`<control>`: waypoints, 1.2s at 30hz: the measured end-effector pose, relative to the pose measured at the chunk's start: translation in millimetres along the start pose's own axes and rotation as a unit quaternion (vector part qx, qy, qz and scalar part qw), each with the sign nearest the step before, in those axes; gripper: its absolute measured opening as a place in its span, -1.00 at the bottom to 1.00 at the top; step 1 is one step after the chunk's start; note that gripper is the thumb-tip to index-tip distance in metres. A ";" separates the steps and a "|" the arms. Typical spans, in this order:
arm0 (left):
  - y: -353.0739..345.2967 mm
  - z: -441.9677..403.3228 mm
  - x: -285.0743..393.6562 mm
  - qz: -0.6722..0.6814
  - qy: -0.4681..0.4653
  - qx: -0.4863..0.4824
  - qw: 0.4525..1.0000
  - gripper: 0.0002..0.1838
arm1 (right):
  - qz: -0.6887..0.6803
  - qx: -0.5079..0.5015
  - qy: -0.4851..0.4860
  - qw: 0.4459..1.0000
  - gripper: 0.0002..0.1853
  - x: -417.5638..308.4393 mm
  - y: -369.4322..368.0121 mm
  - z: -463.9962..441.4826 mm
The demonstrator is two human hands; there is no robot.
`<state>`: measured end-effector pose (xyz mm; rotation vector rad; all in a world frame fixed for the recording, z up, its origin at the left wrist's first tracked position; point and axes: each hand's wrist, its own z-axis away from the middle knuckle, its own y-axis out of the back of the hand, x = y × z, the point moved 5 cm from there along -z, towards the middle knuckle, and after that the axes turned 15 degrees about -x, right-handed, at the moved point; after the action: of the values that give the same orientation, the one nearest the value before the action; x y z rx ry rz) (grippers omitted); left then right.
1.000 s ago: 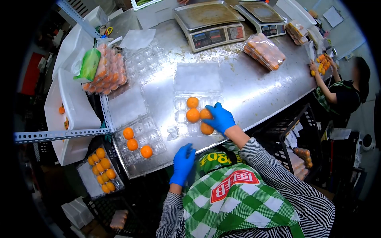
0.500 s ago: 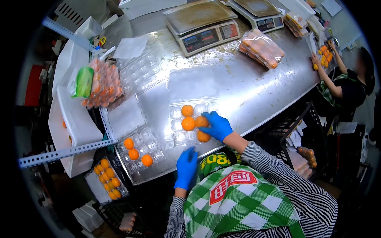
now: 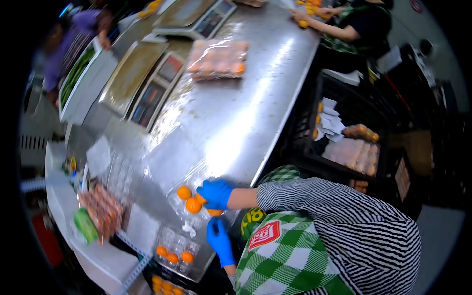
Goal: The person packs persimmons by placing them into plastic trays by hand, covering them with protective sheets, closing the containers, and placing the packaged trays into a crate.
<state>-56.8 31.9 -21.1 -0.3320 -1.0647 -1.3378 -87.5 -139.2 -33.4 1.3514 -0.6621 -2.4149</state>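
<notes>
A clear plastic fruit tray [image 3: 176, 202] lies on the metal table, its cells partly filled with oranges [image 3: 193, 205]. My right hand [image 3: 216, 194], in a blue glove, is over the tray with its fingers closed round an orange [image 3: 200, 198], mostly covered by the glove. Another orange [image 3: 215, 212] sits just below that hand. At the table's front edge, my left hand [image 3: 221, 243], also blue-gloved, has its fingers stretched out and holds nothing visible. A second clear tray [image 3: 178, 240] beside it carries a few oranges along its lower side.
Two scales [image 3: 152, 88] stand further back, near wrapped fruit packs [image 3: 218, 59]. Stacked packs [image 3: 102, 210] and a green roll [image 3: 86, 226] are at left. A black crate [image 3: 314, 142] with packs stands right of the table. A co-worker [image 3: 361, 29] handles fruit at the far end.
The view has swung to the right, so the table appears turned and the crate shows more fully. My right hand stays on the orange in the tray; my left hand remains by the table edge.
</notes>
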 end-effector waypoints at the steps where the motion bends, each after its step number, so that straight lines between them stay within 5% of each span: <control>1: -3.5 4.0 1.4 0.004 -0.004 -0.006 1.000 -0.70 | -0.002 0.000 -0.007 1.000 -0.59 -1.1 1.9 5.6; 11: -11.8 12.0 -18.6 -0.049 -0.078 -0.109 0.990 -0.66 | 0.005 0.169 0.027 0.985 -0.47 8.4 -7.8 42.1; 18: 1.0 31.4 -40.5 -0.098 -0.094 -0.174 0.975 -0.66 | -0.019 0.260 -0.076 0.962 -0.56 40.1 -50.5 171.8; 22: -12.5 24.8 -47.8 -0.139 -0.116 -0.202 0.963 -0.67 | 0.010 0.416 -0.094 0.905 -0.67 60.7 -67.9 254.1; 27: -41.3 32.7 -12.0 -0.152 -0.139 -0.225 0.952 -0.68 | -0.077 0.671 -0.082 0.733 -0.77 98.9 -3.6 343.3; 30: -73.3 35.2 17.5 -0.144 -0.145 -0.214 0.955 -0.68 | -0.147 0.678 -0.202 0.692 -0.67 181.6 44.9 350.1; 32: -98.0 42.0 33.7 -0.150 -0.151 -0.212 0.954 -0.68 | -0.170 0.575 -0.322 0.733 -0.55 235.1 67.4 332.7; 35: -133.3 51.8 55.7 -0.220 -0.170 -0.220 0.935 -0.67 | -0.334 0.382 -0.338 0.792 -0.50 275.6 83.6 304.1; 36: -145.9 50.1 59.4 -0.217 -0.174 -0.220 0.935 -0.67 | -0.343 0.405 -0.325 0.783 -0.53 268.5 85.3 307.5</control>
<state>-216.4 -7.0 -1.8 -0.7182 -1.1622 -1.9758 -486.5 -260.1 -42.9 1.0509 -1.8293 -3.4534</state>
